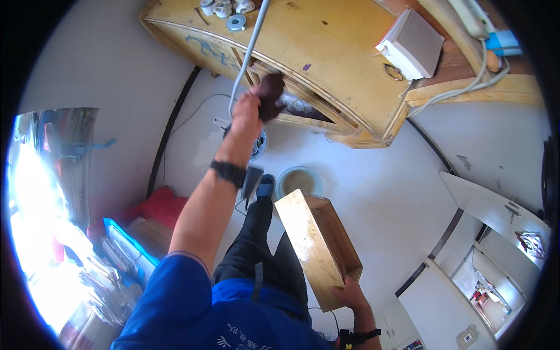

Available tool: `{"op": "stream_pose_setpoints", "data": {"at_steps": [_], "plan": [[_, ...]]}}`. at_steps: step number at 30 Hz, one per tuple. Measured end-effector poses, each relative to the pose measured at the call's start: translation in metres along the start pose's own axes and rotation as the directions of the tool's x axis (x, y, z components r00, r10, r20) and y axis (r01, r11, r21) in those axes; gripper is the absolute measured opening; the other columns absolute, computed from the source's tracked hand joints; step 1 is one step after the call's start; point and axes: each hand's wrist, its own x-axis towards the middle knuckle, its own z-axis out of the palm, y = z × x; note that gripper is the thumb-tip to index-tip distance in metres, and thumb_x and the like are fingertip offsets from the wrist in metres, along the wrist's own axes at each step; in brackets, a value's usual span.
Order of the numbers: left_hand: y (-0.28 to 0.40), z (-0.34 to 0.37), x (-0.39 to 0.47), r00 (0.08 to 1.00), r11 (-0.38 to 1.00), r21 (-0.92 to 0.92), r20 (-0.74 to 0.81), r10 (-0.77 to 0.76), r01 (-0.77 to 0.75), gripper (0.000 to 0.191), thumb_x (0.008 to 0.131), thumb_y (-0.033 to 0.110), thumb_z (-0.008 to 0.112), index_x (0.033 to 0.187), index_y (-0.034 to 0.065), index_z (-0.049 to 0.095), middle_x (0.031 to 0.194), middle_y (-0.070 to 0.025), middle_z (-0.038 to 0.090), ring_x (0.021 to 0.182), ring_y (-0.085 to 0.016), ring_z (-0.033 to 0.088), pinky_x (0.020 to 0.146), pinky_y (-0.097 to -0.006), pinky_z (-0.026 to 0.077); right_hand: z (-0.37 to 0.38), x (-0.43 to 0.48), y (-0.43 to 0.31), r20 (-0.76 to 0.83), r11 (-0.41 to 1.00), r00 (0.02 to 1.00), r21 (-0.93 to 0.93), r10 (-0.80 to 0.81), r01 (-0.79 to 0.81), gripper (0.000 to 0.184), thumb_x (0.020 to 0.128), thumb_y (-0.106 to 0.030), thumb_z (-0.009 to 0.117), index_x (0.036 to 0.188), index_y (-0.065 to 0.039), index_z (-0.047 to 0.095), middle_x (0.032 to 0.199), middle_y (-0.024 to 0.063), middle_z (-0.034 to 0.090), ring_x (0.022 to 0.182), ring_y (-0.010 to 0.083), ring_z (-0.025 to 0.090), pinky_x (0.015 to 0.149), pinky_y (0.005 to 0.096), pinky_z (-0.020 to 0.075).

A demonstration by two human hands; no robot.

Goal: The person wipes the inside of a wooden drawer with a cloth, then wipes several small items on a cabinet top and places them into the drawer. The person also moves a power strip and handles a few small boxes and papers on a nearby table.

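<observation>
My left hand [247, 108] grips a dark maroon cloth [272, 94], reaching out to the front of a worn yellow wooden desk [332, 57]. The cloth hangs before a long open slot [321, 105] in that front, where pale patterned material shows inside. Low on my right, my right hand [348, 294] holds a wooden drawer [313, 253] by its near end. The drawer is tilted, with its pale front panel facing up and its hollow to the right. On the floor beyond it stands a round basin [320, 189] of murky brownish liquid, partly covered by the drawer.
On the desk are a roll of tape [236, 22], small jars [223, 8] and a white box-like object [413, 43]. A grey cable [251, 43] hangs across the desk front by my left hand. Papers and folders [127, 253] crowd the left; a cabinet door [494, 205] stands ajar at right.
</observation>
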Motion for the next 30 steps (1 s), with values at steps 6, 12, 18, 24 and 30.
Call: {"op": "stream_pose_setpoints", "data": {"at_steps": [6,12,18,24,30], "plan": [[-0.049,-0.044,-0.151,0.898,0.856,0.336,0.063,-0.436,0.392,0.036,0.093,0.002,0.05,0.125,0.0047,0.066,0.107,-0.0104,0.071,0.085,-0.025,0.071,0.066,-0.0394,0.061,-0.013,-0.038,0.006,-0.03,0.999,0.999,-0.046,-0.029,0.027,0.057,0.085,-0.036,0.079,0.123,0.005,0.067,0.115,0.0257,0.075,0.11,0.0382,0.073,0.095,0.0442,0.0571],[-0.069,-0.087,-0.248,0.796,0.489,0.796,0.015,-0.605,0.357,0.034,0.097,0.013,0.049,0.12,0.0062,0.073,0.112,-0.0084,0.074,0.103,-0.021,0.069,0.091,-0.0336,0.057,-0.029,-0.078,0.029,-0.082,0.984,0.992,-0.159,-0.097,0.083,0.051,0.085,-0.037,0.08,0.111,0.004,0.066,0.109,0.0295,0.074,0.106,0.0431,0.072,0.092,0.0464,0.0568],[-0.099,-0.123,-0.372,0.59,0.148,0.894,-0.148,-0.794,0.424,0.079,0.104,0.072,0.04,0.124,0.0015,0.07,0.08,-0.0176,0.074,0.058,-0.027,0.07,0.052,-0.0463,0.058,-0.046,-0.09,0.047,-0.04,0.924,0.975,-0.329,-0.218,0.194,0.049,0.087,-0.038,0.079,0.102,0.006,0.064,0.101,0.0337,0.072,0.1,0.0491,0.07,0.087,0.0512,0.056],[-0.131,-0.099,-0.446,0.463,-0.024,0.747,-0.437,-0.771,0.664,0.112,0.084,0.099,0.041,0.127,-0.0017,0.064,0.082,-0.0201,0.071,0.054,-0.029,0.067,0.046,-0.0388,0.05,-0.039,-0.09,0.022,0.062,0.794,0.932,-0.506,-0.358,0.338,0.043,0.089,-0.037,0.075,0.098,0.004,0.065,0.096,0.0308,0.073,0.094,0.0482,0.071,0.084,0.0538,0.0559],[-0.113,-0.127,-0.428,0.222,-0.197,0.664,-0.492,-0.842,0.722,0.124,0.081,0.1,0.044,0.14,-0.0076,0.057,0.125,-0.0257,0.07,0.099,-0.031,0.075,0.079,-0.0486,0.061,-0.002,-0.093,-0.017,0.058,0.651,0.852,-0.618,-0.521,0.44,0.025,0.087,-0.022,0.071,0.095,0.002,0.066,0.089,0.0256,0.074,0.086,0.0436,0.074,0.077,0.0526,0.0593]]}}
